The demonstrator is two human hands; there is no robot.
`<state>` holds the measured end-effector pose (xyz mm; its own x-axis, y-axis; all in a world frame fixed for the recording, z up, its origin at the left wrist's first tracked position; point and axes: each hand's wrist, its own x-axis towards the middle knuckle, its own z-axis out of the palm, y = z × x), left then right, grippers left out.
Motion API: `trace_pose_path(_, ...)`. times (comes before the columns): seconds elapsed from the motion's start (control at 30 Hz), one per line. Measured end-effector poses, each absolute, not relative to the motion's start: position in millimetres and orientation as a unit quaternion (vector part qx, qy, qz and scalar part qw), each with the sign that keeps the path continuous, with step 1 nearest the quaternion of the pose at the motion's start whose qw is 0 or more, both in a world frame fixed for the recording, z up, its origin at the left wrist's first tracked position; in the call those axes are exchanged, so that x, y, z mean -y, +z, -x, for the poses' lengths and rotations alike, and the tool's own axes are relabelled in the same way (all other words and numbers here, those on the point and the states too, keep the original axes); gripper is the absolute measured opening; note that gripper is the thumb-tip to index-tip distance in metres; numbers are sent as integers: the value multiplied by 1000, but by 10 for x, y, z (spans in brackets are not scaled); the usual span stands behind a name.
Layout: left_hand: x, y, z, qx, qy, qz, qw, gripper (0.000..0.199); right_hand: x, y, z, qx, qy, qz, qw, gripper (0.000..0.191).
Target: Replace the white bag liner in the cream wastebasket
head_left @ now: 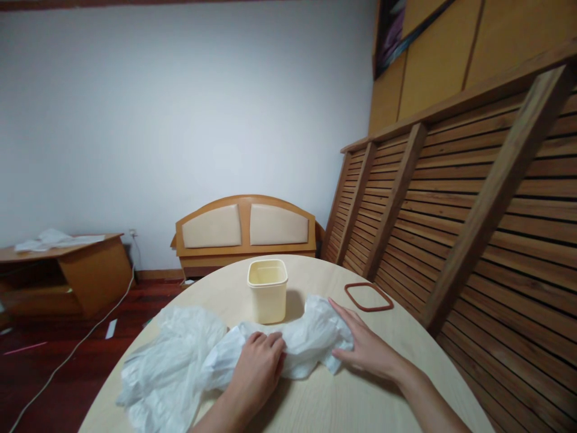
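Observation:
A crumpled white plastic bag (297, 355) stretches across the near part of the round table, bunched into a loose roll at the right and spread wider at the left. My left hand (264, 361) lies over its middle with curled fingers gripping the plastic. At the right end, my right hand (360, 340) holds the bag between thumb and fingers. Just behind the bag stands an upright pale yellow square tub (269, 304), its top uncovered. Neither hand touches it. To the right of the tub lies a reddish-brown rounded-square ring (381, 307), apart from my right hand.
The round table (392, 385) has a light wood top. Behind it stands a headboard (244, 225) against the wall. A slatted wooden frame (451, 198) leans along the right side. A low desk (94, 270) and a trailing cable (74, 349) are at the left.

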<state>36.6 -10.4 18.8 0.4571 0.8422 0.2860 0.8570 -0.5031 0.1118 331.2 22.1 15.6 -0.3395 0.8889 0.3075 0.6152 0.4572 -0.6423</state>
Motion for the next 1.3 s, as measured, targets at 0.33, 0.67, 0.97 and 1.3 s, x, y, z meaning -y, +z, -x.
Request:
trace_pose_path(0.33, 99, 216, -357, 491, -145, 857, 56, 42, -299, 287, -3387, 613, 416, 441, 506, 76)
trace_pose_path(0.67, 184, 221, -347, 436, -166, 882, 62, 42, -397, 231, -3416, 652, 91, 561, 502, 45)
trace_pose_path(0.97, 296, 254, -423, 330, -145, 932, 31, 39, 102, 526, -2772, 908, 29, 374, 188, 66)
trace_pose_path(1.3, 237, 410, -202, 444, -118, 888, 26, 52, 58, 293, -2987, 809, 31, 584, 62, 89)
